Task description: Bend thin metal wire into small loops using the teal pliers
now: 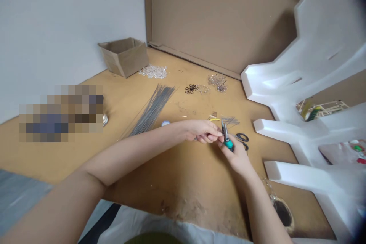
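Note:
In the head view my right hand [236,156] is closed round a pair of pliers [226,137] with teal grips and dark jaws pointing up and away. My left hand [207,131] reaches across from the left, its fingers pinched together right beside the jaws. What it holds is too small to make out. Scissors [242,137] with black handles lie just beyond my right hand. Close behind the pliers are a yellow curved piece [215,119] and a few short grey wires [231,120]. A large bundle of long grey wires [154,108] lies left of my hands.
A cardboard box [126,59] stands at the back left beside clear beads [154,71]. Black loops [191,89] and small wire pieces [217,82] lie farther back. White moulded foam [274,127] borders the right side. A hole [283,213] opens in the table at lower right.

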`<state>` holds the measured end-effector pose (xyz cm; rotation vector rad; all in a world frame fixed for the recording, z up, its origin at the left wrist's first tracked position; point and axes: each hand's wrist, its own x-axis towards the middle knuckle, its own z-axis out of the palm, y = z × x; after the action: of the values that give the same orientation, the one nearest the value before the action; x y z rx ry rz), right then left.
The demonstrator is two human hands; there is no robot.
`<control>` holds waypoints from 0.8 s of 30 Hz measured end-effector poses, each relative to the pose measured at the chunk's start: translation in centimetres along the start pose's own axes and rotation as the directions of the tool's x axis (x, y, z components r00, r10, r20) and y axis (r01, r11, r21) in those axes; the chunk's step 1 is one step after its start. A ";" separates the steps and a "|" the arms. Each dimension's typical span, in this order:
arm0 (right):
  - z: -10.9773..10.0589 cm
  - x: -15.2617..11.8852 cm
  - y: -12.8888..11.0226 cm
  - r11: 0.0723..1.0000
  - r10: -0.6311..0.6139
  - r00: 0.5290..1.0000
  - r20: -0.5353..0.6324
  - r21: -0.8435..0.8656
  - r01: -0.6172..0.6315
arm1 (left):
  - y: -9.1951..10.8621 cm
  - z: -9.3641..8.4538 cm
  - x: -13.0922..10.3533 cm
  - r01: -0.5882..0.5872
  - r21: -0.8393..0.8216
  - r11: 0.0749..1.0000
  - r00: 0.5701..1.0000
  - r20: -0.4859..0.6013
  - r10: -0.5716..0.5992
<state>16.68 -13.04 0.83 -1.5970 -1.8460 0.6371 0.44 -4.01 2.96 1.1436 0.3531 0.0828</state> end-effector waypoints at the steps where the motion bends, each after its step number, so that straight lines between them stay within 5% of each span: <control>1: 0.0 0.0 0.0 1.000 -0.008 1.000 -0.002 -0.020 0.008 | 0.0 -0.1 0.0 0.013 -0.027 1.000 1.000 0.014 -0.012; 11: -0.2 -0.2 0.3 0.989 -0.028 0.999 -0.044 -0.144 0.021 | -0.4 -0.6 0.2 0.028 -0.092 0.995 0.993 0.114 -0.018; 20: 1.5 0.6 0.8 0.974 0.094 0.976 -0.194 -0.187 -0.131 | 0.0 -0.4 0.1 -0.024 0.096 0.995 0.991 -0.128 0.037; 24: 1.1 0.7 0.7 0.994 0.098 0.993 -0.070 -0.038 -0.101 | 0.1 0.0 0.1 -0.065 0.156 0.986 0.982 -0.163 0.091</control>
<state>16.35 -12.19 -0.31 -1.7250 -1.7498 0.5839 0.50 -3.92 3.00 1.3039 0.4719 0.2269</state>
